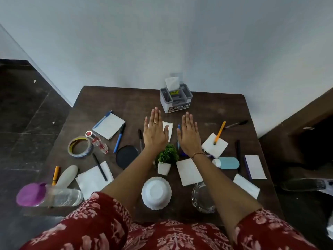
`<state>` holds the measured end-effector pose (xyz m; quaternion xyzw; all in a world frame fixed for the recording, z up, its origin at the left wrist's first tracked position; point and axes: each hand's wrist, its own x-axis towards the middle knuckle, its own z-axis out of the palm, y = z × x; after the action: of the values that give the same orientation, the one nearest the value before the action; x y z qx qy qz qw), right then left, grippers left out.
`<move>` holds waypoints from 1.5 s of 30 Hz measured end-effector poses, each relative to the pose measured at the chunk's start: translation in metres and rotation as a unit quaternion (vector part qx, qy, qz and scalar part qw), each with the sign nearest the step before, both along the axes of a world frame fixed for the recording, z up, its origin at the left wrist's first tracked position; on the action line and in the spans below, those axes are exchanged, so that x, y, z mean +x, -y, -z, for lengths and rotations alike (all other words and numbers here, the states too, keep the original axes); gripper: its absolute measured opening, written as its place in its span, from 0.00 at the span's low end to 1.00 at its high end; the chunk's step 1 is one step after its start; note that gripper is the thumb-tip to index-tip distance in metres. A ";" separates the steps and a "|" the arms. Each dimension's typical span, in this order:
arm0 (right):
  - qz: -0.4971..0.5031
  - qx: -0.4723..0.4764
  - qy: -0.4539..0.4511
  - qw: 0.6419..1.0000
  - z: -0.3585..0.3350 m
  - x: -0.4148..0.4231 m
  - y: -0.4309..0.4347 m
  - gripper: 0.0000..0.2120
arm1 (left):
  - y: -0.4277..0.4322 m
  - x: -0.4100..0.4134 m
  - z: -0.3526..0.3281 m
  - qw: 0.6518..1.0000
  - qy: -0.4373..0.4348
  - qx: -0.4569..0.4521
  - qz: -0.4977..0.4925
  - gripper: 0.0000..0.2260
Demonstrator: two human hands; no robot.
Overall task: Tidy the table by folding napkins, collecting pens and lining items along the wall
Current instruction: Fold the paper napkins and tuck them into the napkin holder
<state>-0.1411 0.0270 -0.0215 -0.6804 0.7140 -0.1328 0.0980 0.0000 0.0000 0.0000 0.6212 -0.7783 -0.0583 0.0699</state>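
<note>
Hovering palm-down over the middle of the desk (111, 101), the left hand (155, 132) and the right hand (189, 137) each show a flat, spread grip, with fingers straight and holding nothing. I cannot tell whether the left palm touches the small white napkin (169, 129) partly under it.

A forearm drawn back could tip the little potted plant (168, 157) standing between the wrists. The purple-capped bottle (50, 195), lying on its side at the near left edge, could roll off if the desk is jogged. Dragging a flat hand might also crumple the paper.

The small white napkin lies between the hands, just beside a blue pen (178, 130). It looks thin, limp and partly doubled. To the right, an orange pen (220, 131) rests on a second napkin (214, 146).
</note>
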 end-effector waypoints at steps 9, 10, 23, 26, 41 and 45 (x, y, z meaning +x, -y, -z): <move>0.070 -0.010 0.000 0.998 -0.010 -0.019 0.081 0.28 | 0.072 -0.015 -0.001 0.981 -0.158 0.106 -0.046 0.27; 0.081 -0.006 0.012 0.997 -0.010 -0.021 0.094 0.28 | 0.084 -0.018 0.000 0.968 -0.200 0.137 -0.060 0.27; 0.270 -0.002 0.266 0.926 -0.017 -0.047 0.167 0.17 | 0.143 -0.042 0.007 0.741 -0.537 0.311 -0.256 0.19; 0.289 -0.024 0.287 0.913 -0.009 -0.054 0.171 0.13 | 0.152 -0.042 0.010 0.734 -0.555 0.288 -0.267 0.19; 0.344 -0.047 0.370 0.862 -0.001 -0.057 0.190 0.10 | 0.182 -0.044 0.017 0.776 -0.537 0.228 -0.239 0.17; 0.343 -0.044 0.367 0.863 -0.006 -0.055 0.185 0.11 | 0.181 -0.043 0.016 0.784 -0.530 0.223 -0.233 0.17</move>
<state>-0.1959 -0.1584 -0.0154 -0.2982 0.8080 -0.4298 0.2711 -0.0432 -0.1806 -0.0157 0.6533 -0.4152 -0.5322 0.3429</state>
